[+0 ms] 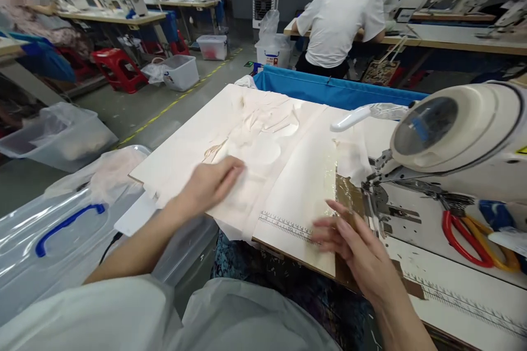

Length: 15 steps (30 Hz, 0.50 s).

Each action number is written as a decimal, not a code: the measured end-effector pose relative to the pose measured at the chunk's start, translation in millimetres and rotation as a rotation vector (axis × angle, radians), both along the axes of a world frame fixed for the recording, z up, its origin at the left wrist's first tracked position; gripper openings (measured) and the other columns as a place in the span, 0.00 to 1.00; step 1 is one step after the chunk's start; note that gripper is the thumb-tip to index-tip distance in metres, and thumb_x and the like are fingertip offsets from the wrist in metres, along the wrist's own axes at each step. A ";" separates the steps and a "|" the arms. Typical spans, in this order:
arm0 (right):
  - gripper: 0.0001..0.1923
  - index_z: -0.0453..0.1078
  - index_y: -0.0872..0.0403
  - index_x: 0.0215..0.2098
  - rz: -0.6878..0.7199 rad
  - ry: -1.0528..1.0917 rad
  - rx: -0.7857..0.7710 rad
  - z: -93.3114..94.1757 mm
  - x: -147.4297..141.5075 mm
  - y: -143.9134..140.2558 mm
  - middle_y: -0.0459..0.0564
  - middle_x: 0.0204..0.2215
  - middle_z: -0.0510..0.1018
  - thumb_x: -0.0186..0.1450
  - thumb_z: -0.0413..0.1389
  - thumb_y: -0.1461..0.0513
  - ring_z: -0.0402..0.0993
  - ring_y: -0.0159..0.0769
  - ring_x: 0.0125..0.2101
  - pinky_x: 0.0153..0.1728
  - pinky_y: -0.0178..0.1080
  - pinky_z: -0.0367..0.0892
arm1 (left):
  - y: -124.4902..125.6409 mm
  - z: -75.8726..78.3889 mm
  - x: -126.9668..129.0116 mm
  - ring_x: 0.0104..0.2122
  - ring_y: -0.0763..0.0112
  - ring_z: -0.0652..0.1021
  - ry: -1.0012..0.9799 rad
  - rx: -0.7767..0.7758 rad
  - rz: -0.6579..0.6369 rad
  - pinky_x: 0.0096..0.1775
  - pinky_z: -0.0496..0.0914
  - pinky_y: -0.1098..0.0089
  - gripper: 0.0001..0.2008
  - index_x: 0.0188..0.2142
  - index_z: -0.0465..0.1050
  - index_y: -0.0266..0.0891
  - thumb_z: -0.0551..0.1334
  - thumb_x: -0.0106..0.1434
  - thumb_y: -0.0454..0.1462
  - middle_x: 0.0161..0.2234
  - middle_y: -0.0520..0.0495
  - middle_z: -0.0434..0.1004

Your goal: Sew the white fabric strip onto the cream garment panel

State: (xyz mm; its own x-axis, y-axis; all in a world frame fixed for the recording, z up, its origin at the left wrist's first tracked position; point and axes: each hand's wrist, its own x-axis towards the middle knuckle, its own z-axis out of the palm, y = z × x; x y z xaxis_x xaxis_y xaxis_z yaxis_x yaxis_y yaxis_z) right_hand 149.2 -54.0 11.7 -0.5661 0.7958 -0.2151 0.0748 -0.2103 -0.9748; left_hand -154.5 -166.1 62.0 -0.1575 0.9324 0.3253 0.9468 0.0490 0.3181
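Sewing-room bench (177, 145) bears rumpled pale cloth (267, 115), loose to the left of the machine (432, 126); how much is stitched or left, I cannot tell. Near it the left hand (212, 182) curls, its grip too blurred to judge; the right hand (354, 244) spreads open, apparently holding nothing. Red-handled scissors (448, 230) lie farther right.

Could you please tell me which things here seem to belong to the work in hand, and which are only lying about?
Probably in the work:
- pale fabric, near the left hand
- printed ruler marks, by the right hand
- sewing machine

Apparently just about:
- red stool
- air cooler
- blue-handled clear box
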 end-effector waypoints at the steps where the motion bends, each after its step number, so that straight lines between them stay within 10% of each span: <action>1: 0.29 0.62 0.49 0.63 0.063 0.052 -0.073 4.1 -12.5 2.7 0.57 0.46 0.82 0.68 0.55 0.47 0.83 0.45 0.37 0.35 0.47 0.79 | 7.3 -2.5 18.8 0.23 0.72 0.76 0.007 0.020 -0.141 0.27 0.67 0.73 0.14 0.44 0.69 0.40 0.46 0.73 0.39 0.26 0.52 0.78; 10: 0.12 0.72 0.55 0.43 0.093 0.118 -0.129 24.4 -76.6 21.5 0.46 0.28 0.80 0.63 0.58 0.59 0.78 0.34 0.25 0.31 0.40 0.76 | 36.1 -26.6 147.4 0.24 0.71 0.75 0.133 0.047 -0.973 0.26 0.66 0.70 0.12 0.31 0.71 0.37 0.53 0.70 0.32 0.25 0.49 0.77; 15: 0.10 0.73 0.54 0.40 -0.022 0.126 0.122 30.3 -13.2 4.5 0.42 0.22 0.73 0.66 0.59 0.56 0.69 0.29 0.21 0.25 0.33 0.68 | 46.5 -6.9 107.1 0.33 0.70 0.78 -0.134 0.152 -0.777 0.34 0.72 0.70 0.12 0.40 0.73 0.36 0.52 0.74 0.37 0.34 0.46 0.80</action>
